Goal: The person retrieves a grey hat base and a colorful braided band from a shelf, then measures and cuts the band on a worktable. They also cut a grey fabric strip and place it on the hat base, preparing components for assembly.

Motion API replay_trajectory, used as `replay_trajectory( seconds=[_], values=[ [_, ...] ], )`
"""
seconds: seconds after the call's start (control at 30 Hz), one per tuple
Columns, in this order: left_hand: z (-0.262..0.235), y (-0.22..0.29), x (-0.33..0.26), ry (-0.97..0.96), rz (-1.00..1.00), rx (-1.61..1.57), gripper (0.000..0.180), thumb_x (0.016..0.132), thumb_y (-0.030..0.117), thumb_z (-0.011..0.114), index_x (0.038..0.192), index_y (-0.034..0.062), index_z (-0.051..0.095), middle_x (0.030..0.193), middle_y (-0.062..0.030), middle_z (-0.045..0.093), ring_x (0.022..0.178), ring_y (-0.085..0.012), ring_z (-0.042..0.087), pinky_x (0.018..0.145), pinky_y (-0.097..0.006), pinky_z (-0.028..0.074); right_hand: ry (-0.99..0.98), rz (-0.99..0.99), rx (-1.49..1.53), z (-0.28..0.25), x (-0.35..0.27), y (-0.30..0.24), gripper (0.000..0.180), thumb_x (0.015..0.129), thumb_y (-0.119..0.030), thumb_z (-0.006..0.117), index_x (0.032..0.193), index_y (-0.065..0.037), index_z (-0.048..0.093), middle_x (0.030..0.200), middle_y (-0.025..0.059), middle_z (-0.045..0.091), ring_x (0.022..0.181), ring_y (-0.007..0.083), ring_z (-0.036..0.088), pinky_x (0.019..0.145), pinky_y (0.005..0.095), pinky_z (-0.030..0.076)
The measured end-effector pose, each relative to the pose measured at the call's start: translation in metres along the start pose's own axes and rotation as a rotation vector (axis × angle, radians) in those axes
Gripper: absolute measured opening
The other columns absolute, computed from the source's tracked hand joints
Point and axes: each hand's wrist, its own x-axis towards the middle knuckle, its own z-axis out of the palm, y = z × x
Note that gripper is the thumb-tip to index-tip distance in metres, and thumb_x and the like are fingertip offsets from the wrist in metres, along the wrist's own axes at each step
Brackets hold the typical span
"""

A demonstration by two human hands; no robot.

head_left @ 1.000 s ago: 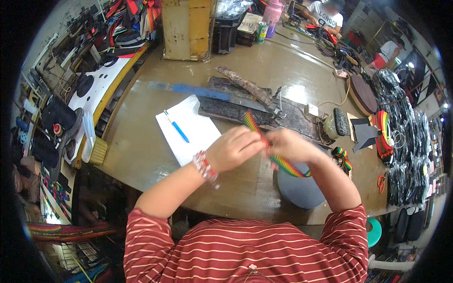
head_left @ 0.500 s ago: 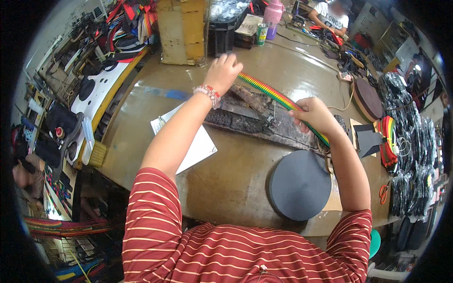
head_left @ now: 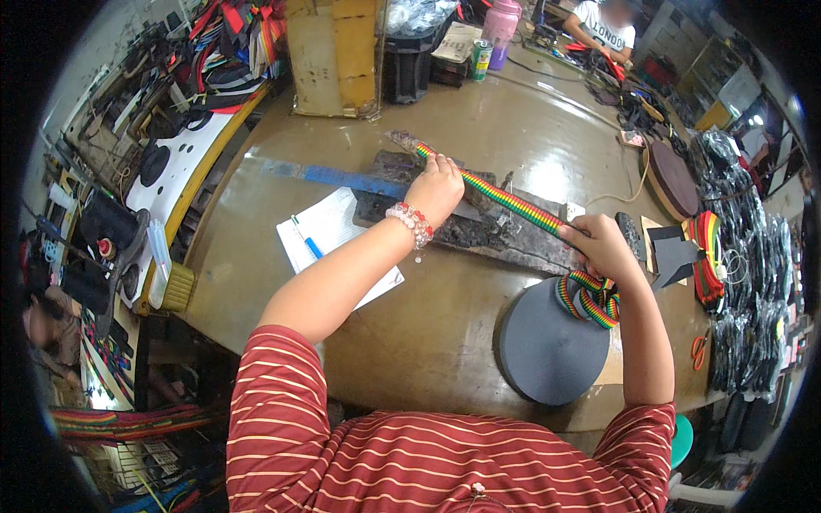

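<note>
A red, yellow, green and black striped webbing strap point(head_left: 511, 201) is stretched slantwise across a dark, worn board point(head_left: 492, 238) on the table. Toward its far left end, my left hand point(head_left: 438, 186) presses down on the strap with closed fingers, a beaded bracelet on that wrist. My right hand point(head_left: 599, 244) pinches the strap near the board's right end. Past that hand, more of the strap bunches in loops over the edge of a dark grey round roll point(head_left: 552, 350). Left of the board lie a white paper pad point(head_left: 338, 218) and a blue pen point(head_left: 314, 248).
A blue-stained strip point(head_left: 333, 175) lies beside the board. A yellowish box point(head_left: 333, 60), a black bin point(head_left: 406, 68), a can point(head_left: 480, 61) and a pink-purple bottle point(head_left: 499, 32) stand at the back. To the right are orange scissors point(head_left: 699, 350) and a brown roll point(head_left: 671, 178). Another person point(head_left: 603, 34) works far off.
My left hand has come down and nearer, from the strap's raised end onto the strap over the board. My right hand has shifted slightly right and down; strap loops now show on the grey roll.
</note>
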Motion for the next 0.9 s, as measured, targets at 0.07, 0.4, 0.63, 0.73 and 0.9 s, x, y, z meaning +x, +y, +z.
replay_trajectory(
  seconds=[0.07, 0.4, 0.63, 0.73, 0.9],
  values=[
    [0.000, -0.001, 0.002, 0.028, -0.050, -0.050, 0.033, 0.080, 0.007, 0.050, 0.105, -0.0138, 0.055, 0.104, -0.0248, 0.060, 0.103, -0.0305, 0.058, 0.091, -0.033, 0.046, -0.026, 0.025, 0.037, 0.004, 0.004, 0.002, 0.037, 0.088, -0.028, 0.060, 0.072, 0.005, 0.058, 0.050, 0.0051, 0.050, 0.041, 0.0118, 0.050, 0.041, 0.0302, 0.041],
    [-0.010, -0.014, 0.015, -0.154, -0.084, -0.337, 0.023, 0.079, 0.007, 0.049, 0.087, -0.0124, 0.059, 0.091, -0.0267, 0.062, 0.085, -0.0335, 0.063, 0.080, -0.039, 0.051, -0.056, 0.028, 0.202, 0.042, 0.012, 0.046, 0.039, 0.088, -0.033, 0.060, 0.066, 0.000, 0.057, 0.052, 0.0013, 0.049, 0.040, 0.0084, 0.044, 0.035, 0.0247, 0.034],
    [-0.024, -0.014, 0.025, -0.220, -0.178, -0.569, 0.059, 0.089, 0.045, 0.049, 0.069, -0.0084, 0.063, 0.071, -0.0261, 0.061, 0.069, -0.0373, 0.062, 0.068, -0.042, 0.051, -0.102, 0.059, 0.373, 0.061, 0.019, 0.065, 0.039, 0.087, -0.036, 0.060, 0.070, -0.001, 0.058, 0.051, 0.0003, 0.048, 0.039, 0.0076, 0.041, 0.035, 0.0234, 0.032],
    [-0.028, -0.013, 0.026, -0.223, -0.174, -0.545, 0.059, 0.088, 0.046, 0.050, 0.070, -0.0085, 0.062, 0.070, -0.0262, 0.061, 0.069, -0.0376, 0.062, 0.068, -0.043, 0.051, -0.104, 0.060, 0.409, 0.063, 0.020, 0.068, 0.041, 0.087, -0.036, 0.060, 0.070, 0.000, 0.060, 0.051, 0.0017, 0.048, 0.038, 0.0092, 0.044, 0.036, 0.0254, 0.036],
    [-0.029, -0.014, 0.024, -0.199, -0.167, -0.542, 0.059, 0.088, 0.047, 0.050, 0.071, -0.0085, 0.062, 0.071, -0.0265, 0.061, 0.069, -0.0378, 0.062, 0.069, -0.043, 0.051, -0.088, 0.062, 0.391, 0.066, 0.020, 0.070, 0.040, 0.087, -0.036, 0.060, 0.070, 0.000, 0.060, 0.051, 0.0018, 0.048, 0.039, 0.0092, 0.045, 0.037, 0.0258, 0.037]
  ],
)
